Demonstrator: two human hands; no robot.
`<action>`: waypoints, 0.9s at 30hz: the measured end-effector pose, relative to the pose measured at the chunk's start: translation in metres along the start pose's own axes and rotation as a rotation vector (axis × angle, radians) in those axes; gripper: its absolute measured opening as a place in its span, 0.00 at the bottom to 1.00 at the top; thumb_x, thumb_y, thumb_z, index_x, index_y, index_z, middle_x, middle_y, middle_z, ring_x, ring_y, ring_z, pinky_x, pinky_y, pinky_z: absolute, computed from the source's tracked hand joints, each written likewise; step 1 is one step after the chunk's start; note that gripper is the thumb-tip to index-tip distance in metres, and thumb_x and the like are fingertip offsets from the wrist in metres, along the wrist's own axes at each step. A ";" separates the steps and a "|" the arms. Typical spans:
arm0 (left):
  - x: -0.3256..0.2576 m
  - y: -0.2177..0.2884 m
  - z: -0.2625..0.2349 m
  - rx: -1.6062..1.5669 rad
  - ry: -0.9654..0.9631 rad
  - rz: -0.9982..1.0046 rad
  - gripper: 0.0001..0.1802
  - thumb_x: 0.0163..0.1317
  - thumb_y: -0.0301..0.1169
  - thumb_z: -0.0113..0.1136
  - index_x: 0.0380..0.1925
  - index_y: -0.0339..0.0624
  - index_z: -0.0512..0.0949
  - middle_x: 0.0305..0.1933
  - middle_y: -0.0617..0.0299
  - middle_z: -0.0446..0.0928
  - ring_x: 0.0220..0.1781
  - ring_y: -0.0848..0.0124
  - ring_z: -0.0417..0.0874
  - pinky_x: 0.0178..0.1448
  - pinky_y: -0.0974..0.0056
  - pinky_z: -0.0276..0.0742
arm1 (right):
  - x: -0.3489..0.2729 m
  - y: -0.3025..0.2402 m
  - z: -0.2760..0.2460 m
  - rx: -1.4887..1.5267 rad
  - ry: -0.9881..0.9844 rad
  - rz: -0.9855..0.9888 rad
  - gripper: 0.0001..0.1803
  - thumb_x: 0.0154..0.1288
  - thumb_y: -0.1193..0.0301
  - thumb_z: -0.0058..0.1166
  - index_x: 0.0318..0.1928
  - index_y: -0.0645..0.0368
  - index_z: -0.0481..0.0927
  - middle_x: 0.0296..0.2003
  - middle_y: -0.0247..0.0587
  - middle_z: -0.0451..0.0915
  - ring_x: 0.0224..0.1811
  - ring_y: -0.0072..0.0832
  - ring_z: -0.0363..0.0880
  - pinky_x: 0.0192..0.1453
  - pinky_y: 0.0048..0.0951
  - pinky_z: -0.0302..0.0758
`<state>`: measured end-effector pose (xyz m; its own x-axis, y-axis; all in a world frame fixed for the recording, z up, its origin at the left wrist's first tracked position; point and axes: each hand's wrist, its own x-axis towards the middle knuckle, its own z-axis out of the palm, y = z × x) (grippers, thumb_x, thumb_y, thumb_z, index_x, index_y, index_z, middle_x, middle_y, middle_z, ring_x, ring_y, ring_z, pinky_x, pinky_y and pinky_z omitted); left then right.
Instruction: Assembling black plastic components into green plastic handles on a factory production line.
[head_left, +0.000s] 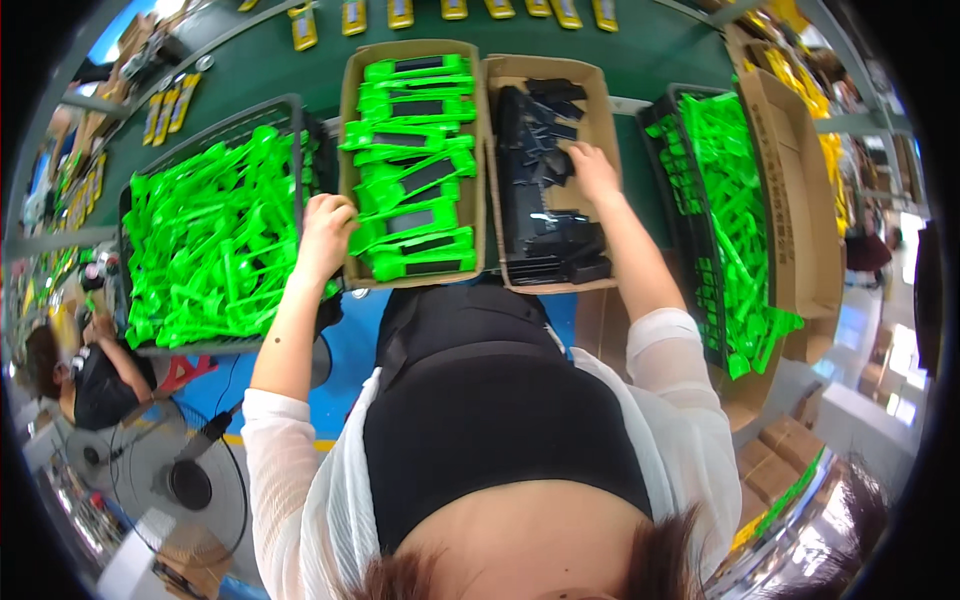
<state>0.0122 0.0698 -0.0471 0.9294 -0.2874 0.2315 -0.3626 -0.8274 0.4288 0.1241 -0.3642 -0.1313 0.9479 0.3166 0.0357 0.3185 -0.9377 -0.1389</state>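
My left hand (327, 228) is at the left rim of a cardboard box (481, 180). Its fingers are curled round the end of a bright green plastic part (367, 235). Inside that box lies a stack of similar green parts (415, 190), several with a dark rectangular panel set in them. On the right, my right hand (597, 172) reaches into a second cardboard box (598, 110) of flat black pieces (535, 150). Its fingers are partly spread beside the pieces, and nothing shows between them. Shinier black pieces (550, 232) lie at that box's near end.
Dark plastic crates heaped with green parts stand at left (297, 150) and right (690, 190). An open cardboard carton (800, 200) adjoins the right crate. Yellow packaged items (400, 14) line the green table's far side. A fan (190, 485) and a seated person (105, 375) are at lower left.
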 end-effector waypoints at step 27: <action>-0.011 0.104 0.013 -2.142 -0.054 -0.725 0.15 0.56 0.31 0.59 0.42 0.40 0.71 0.33 0.63 0.73 0.35 0.72 0.75 0.43 0.66 0.74 | -0.040 -0.132 -0.109 1.854 -0.359 0.388 0.09 0.62 0.70 0.50 0.36 0.65 0.77 0.30 0.38 0.79 0.30 0.23 0.77 0.33 0.22 0.74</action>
<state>-0.0347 -0.0194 -0.0166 0.8836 -0.3136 -0.3477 0.4458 0.7908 0.4194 0.0454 -0.2690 -0.0068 0.8302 0.3967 -0.3917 -0.5131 0.2692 -0.8150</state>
